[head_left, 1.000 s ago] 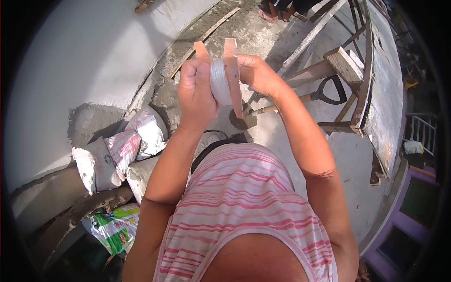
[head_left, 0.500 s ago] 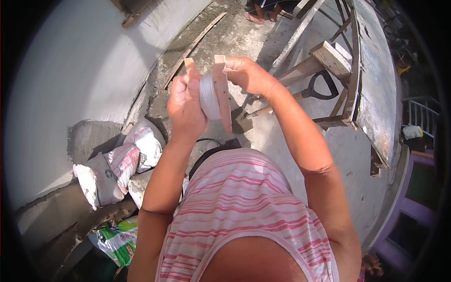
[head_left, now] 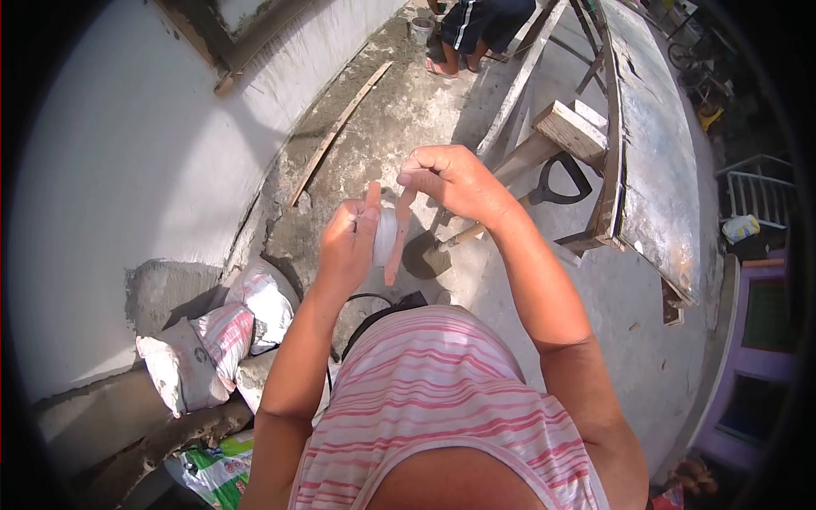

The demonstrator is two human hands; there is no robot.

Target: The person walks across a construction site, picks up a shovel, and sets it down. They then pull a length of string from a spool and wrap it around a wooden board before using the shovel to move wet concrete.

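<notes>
The left hand is clenching around a wooden spool wound with pale line, holding it up in front of the chest; the spool's two flat reddish side pieces are standing roughly upright, with the white winding between them; the right hand is hovering just above and to the right of the spool, its fingertips pinched together at the top of the nearer side piece, though whether they are gripping the line itself is too fine to tell. Below the hands, a shovel with a black handle is lying on the concrete floor; a rough wooden table is standing to the right; cement sacks are slumping against the plastered wall on the left; another person's sandalled feet are showing at the top.
</notes>
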